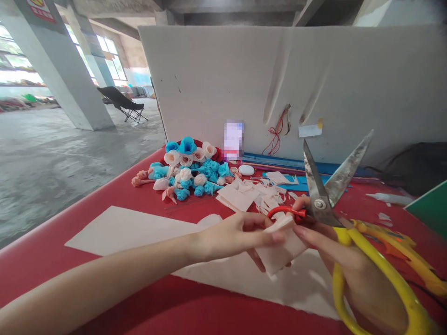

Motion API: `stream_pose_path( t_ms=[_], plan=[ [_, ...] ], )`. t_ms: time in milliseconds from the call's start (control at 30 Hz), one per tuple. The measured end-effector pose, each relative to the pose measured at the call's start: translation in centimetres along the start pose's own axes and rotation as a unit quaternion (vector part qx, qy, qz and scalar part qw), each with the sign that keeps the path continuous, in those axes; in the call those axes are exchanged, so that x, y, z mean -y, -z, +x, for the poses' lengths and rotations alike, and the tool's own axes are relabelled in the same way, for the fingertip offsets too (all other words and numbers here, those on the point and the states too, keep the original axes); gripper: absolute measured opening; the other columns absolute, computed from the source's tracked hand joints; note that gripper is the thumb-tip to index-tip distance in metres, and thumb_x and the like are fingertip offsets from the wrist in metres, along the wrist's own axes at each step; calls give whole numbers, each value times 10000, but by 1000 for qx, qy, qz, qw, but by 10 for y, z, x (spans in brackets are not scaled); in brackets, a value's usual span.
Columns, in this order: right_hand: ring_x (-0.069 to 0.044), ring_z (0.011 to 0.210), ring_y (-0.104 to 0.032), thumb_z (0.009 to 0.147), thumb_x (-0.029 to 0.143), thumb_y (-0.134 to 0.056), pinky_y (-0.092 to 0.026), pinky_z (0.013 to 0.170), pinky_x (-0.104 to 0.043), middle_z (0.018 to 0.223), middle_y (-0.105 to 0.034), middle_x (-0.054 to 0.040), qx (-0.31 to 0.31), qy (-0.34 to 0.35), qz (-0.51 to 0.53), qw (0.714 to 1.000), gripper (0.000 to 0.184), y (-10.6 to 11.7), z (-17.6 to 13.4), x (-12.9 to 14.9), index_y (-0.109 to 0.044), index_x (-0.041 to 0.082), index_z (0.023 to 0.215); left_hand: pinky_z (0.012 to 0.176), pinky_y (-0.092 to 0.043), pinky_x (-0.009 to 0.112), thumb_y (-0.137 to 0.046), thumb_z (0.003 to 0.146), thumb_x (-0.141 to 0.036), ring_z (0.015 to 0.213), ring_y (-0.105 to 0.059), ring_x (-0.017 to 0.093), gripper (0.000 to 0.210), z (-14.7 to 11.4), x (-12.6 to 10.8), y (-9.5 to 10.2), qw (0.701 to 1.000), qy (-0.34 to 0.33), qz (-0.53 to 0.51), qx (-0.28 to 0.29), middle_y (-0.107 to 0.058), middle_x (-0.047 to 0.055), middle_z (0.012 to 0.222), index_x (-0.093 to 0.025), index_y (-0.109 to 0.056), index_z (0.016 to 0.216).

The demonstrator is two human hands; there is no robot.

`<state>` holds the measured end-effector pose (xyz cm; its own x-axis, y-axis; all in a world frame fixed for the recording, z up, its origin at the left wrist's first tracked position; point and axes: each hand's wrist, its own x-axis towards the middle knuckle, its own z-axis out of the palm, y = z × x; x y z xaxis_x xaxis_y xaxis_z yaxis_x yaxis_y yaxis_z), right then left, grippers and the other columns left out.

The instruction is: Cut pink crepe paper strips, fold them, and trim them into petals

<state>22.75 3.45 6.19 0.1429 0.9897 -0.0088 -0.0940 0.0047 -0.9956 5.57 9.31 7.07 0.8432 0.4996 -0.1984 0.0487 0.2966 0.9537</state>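
Folded paper packet, raised above the near part of the red table between both hands, probably for a clear view of its layers. Left hand pinching its left side, thumb on the near face and fingers behind, likely to hold the layers flat together. Right hand closed around yellow-handled scissors, thumb also against the packet's right edge, apparently steadying it without putting the tool down; blades spread and pointing up and away, presumably clear of the fingers. Red loop just behind the packet; whether gripped, impossible to tell. Beneath, pale sheets lying flat, perhaps for easy reach. Farther off, cut scraps near the middle, seemingly out of the way, and paper flowers bunched farther left, perhaps against crushing. Yellow glue gun at the right, within reach.
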Motion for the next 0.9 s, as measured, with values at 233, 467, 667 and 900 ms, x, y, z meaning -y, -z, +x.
stream_pose_path(
  t_ms=[233, 467, 667, 900],
  plan=[
    [-151, 855, -638, 583, 353, -782, -534, 729, -184, 876, -654, 22, -6, 64, 48, 997, 323, -4, 3, 6, -625, 285, 856, 636, -495, 285, -603, 770, -266, 632, -650, 155, 162, 7, 15, 5, 975, -4, -178, 133, -613, -2, 684, -160, -515, 856],
    [-172, 1004, -583, 695, 367, -706, -515, 831, -226, 935, -598, 9, -27, 127, 25, 991, 261, -6, 9, 1, -554, 272, 884, 567, -496, 176, -670, 713, -117, 649, -601, 82, 234, 3, 16, 11, 989, -49, -138, 11, -607, 29, 808, -106, -585, 931],
    [-179, 978, -604, 678, 393, -711, -496, 899, -287, 936, -642, 27, -43, 93, 43, 994, 288, -6, 5, 4, -550, 297, 897, 579, -484, 208, -646, 768, -246, 604, -548, 73, 173, 0, 9, 2, 982, -147, -24, -116, -575, 18, 787, -115, -567, 848],
    [-187, 938, -637, 723, 369, -680, -550, 811, -274, 952, -640, 17, 24, 88, 13, 996, 240, -1, -5, -4, -551, 311, 916, 535, -446, 194, -626, 777, -313, 547, -509, 67, 249, -4, 10, -14, 984, -127, 39, -119, -574, 17, 731, -117, -549, 909]
  ],
)
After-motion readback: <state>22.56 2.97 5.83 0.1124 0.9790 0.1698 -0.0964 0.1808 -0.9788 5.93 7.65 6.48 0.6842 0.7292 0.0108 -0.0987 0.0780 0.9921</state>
